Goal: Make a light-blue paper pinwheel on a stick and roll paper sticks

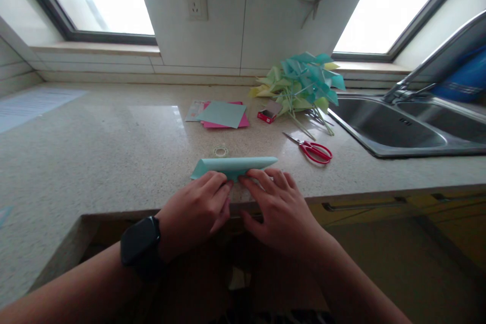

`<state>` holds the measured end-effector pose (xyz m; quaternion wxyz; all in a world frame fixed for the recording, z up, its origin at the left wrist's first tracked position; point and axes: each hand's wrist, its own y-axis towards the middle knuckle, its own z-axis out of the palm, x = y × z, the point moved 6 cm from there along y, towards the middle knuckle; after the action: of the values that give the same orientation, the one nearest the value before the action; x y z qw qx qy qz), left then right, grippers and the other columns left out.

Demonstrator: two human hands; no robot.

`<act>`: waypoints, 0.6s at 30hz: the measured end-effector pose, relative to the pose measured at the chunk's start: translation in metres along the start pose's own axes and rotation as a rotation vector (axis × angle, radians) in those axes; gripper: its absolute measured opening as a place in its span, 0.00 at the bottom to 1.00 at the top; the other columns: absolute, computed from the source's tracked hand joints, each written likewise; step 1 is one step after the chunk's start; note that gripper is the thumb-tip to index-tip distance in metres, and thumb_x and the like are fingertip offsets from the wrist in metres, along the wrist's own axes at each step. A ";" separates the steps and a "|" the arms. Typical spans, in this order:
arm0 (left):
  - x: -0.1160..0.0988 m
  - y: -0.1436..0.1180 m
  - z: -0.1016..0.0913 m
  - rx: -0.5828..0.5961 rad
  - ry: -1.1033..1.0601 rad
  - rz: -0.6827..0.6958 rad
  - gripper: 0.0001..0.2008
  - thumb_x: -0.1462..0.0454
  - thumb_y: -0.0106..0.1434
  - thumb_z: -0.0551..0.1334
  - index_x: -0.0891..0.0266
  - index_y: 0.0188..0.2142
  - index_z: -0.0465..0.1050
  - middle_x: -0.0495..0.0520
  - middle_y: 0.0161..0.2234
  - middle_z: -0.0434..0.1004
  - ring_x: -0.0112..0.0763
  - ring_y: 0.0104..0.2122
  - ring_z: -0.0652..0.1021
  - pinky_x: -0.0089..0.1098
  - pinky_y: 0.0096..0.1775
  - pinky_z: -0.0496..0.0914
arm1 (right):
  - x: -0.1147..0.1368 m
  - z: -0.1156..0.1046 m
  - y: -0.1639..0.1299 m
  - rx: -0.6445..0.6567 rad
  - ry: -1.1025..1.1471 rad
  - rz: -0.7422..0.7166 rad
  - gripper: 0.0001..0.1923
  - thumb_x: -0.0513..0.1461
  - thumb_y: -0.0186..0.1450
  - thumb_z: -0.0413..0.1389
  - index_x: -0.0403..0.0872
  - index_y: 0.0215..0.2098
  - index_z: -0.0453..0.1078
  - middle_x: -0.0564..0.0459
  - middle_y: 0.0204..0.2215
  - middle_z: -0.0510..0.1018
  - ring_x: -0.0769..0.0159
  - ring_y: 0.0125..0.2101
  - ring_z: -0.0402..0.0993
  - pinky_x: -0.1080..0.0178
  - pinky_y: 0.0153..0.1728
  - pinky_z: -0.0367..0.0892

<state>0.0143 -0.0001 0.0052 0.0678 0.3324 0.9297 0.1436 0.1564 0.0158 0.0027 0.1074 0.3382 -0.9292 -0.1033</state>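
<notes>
A light blue-green sheet of paper [235, 163], bent over into a long fold or loose roll, lies near the counter's front edge. My left hand [197, 207], with a black watch at the wrist, has its fingers bent together on the paper's near edge. To the right of it, my right hand [279, 207] rests spread fingertips on the same edge, its thumb held apart below. Just beyond the paper lies a small pale ring, perhaps a tape roll [220, 151]. Red-handled scissors [313, 151] lie to the right, blades pointing left.
Farther back are a stack of coloured paper squares [222, 114], a small red box [267, 114] and a heap of blue and yellow-green paper pinwheels [304, 81] on sticks. A steel sink [383, 149] with a faucet [433, 58] is at right. Printed sheets [34, 104] lie far left.
</notes>
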 end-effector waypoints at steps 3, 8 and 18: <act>0.000 0.001 0.000 0.005 0.027 -0.018 0.13 0.69 0.68 0.55 0.72 0.47 0.75 0.62 0.40 0.72 0.45 0.41 0.74 0.47 0.44 0.78 | 0.001 0.001 0.001 0.005 -0.005 -0.026 0.30 0.48 0.67 0.55 0.47 0.64 0.64 0.48 0.59 0.70 0.46 0.56 0.61 0.44 0.58 0.55; 0.001 0.002 -0.001 0.012 0.081 -0.045 0.13 0.68 0.68 0.55 0.71 0.47 0.75 0.63 0.41 0.72 0.45 0.42 0.74 0.47 0.46 0.77 | 0.001 0.001 0.005 0.030 0.013 -0.037 0.32 0.48 0.65 0.58 0.45 0.65 0.63 0.45 0.56 0.70 0.46 0.55 0.61 0.44 0.58 0.57; -0.003 0.002 -0.007 -0.006 0.214 -0.092 0.15 0.63 0.70 0.54 0.71 0.46 0.76 0.63 0.39 0.74 0.50 0.41 0.73 0.52 0.44 0.75 | 0.003 -0.001 0.015 0.054 0.017 -0.049 0.31 0.47 0.63 0.58 0.43 0.62 0.65 0.44 0.51 0.71 0.46 0.53 0.61 0.44 0.57 0.59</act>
<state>0.0164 -0.0023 0.0121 -0.0244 0.2719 0.9455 0.1776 0.1454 0.0245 0.0081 0.1039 0.3644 -0.9221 -0.0780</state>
